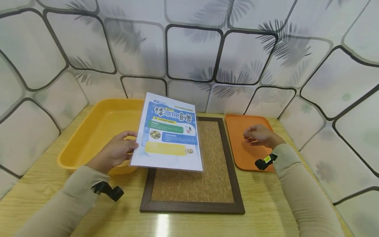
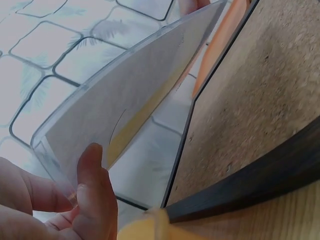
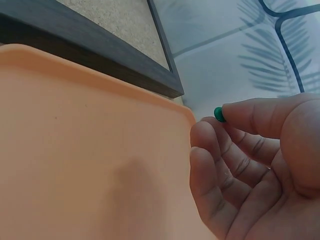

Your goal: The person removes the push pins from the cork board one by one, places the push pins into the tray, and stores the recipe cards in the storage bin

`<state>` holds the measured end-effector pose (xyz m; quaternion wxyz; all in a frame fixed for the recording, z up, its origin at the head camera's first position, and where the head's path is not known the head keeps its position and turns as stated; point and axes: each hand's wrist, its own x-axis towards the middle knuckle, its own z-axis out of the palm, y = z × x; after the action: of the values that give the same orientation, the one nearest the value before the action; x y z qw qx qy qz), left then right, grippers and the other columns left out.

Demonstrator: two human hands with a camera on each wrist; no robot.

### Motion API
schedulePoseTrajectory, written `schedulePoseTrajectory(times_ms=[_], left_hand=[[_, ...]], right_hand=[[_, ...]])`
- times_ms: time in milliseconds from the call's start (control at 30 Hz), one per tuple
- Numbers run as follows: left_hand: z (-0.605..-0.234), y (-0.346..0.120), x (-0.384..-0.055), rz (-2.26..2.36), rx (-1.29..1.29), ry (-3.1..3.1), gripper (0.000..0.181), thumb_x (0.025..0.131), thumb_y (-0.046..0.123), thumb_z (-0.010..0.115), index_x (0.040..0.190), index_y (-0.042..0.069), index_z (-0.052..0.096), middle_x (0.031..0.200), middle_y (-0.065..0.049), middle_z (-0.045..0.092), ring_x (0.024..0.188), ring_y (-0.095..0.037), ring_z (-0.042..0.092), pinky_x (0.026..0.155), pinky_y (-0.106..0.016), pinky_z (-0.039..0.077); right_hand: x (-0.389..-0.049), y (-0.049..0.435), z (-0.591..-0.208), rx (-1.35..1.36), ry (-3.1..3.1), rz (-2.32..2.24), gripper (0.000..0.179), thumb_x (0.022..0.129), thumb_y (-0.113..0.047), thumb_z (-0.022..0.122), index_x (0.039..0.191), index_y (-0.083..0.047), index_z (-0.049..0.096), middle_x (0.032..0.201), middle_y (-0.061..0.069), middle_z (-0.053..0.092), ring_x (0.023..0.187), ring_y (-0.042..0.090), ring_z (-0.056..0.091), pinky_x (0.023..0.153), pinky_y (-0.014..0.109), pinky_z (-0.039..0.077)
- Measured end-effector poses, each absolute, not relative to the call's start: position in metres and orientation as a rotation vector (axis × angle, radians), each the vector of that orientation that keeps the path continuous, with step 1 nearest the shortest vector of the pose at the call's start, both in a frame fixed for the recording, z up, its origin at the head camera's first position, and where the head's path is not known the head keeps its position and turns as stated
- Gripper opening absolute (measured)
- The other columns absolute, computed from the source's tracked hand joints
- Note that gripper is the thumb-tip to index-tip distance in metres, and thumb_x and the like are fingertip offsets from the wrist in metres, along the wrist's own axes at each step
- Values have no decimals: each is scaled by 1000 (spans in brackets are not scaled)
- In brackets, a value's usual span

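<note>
My left hand (image 1: 116, 151) pinches the left edge of a laminated poster (image 1: 170, 159), printed in blue, green and yellow with Chinese writing. The sheet is held tilted above a cork board (image 1: 216, 184) with a dark brown frame and covers its upper left part. From the left wrist view, the thumb and fingers grip the poster's clear border (image 2: 55, 170). Over the orange tray (image 1: 245, 154), my right hand (image 1: 260, 136) pinches a small green push pin (image 3: 219, 114) between thumb and fingertip; its point is hidden.
A deep yellow tray (image 1: 74, 144) stands left of the cork board, partly behind my left hand. The orange tray lies to the board's right. All rest on a light wood table (image 1: 118, 214), with patterned curtain-like walls (image 1: 192, 52) behind and at both sides.
</note>
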<state>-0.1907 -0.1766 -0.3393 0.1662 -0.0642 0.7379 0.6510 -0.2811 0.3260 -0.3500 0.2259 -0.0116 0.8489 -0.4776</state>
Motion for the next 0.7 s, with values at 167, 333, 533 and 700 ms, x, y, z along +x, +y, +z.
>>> schedulePoseTrajectory(times_ms=[167, 333, 533, 700], left_hand=[[-336, -185, -191, 1849, -184, 2121, 38, 101, 2, 43, 138, 4, 31, 127, -23, 49, 96, -29, 57, 76, -34, 52], [-331, -193, -191, 1843, -199, 2135, 39, 102, 2, 43, 138, 4, 30, 128, -24, 47, 95, -29, 57, 76, -34, 52], [-331, -204, -192, 1856, -170, 2148, 42, 102, 3, 42, 141, 4, 28, 130, -25, 45, 95, -27, 57, 77, -34, 53], [-331, -215, -191, 1856, -176, 2140, 40, 102, 3, 44, 138, 5, 29, 124, -20, 48, 92, -23, 58, 77, -33, 53]], right_hand=[[-279, 333, -353, -18, 2342, -1345, 42, 102, -16, 50, 130, 14, 41, 111, 16, 54, 100, 29, 61, 87, 41, 52], [-277, 335, -352, -8, 2337, -1351, 39, 102, -13, 50, 128, 14, 44, 109, 15, 55, 98, 27, 61, 86, 41, 53], [-276, 337, -355, -1, 2332, -1354, 36, 102, -12, 48, 127, 14, 43, 117, 21, 53, 99, 27, 61, 87, 41, 52], [-277, 340, -357, 25, 2312, -1362, 34, 102, -10, 47, 127, 13, 43, 120, 23, 52, 97, 25, 62, 87, 40, 52]])
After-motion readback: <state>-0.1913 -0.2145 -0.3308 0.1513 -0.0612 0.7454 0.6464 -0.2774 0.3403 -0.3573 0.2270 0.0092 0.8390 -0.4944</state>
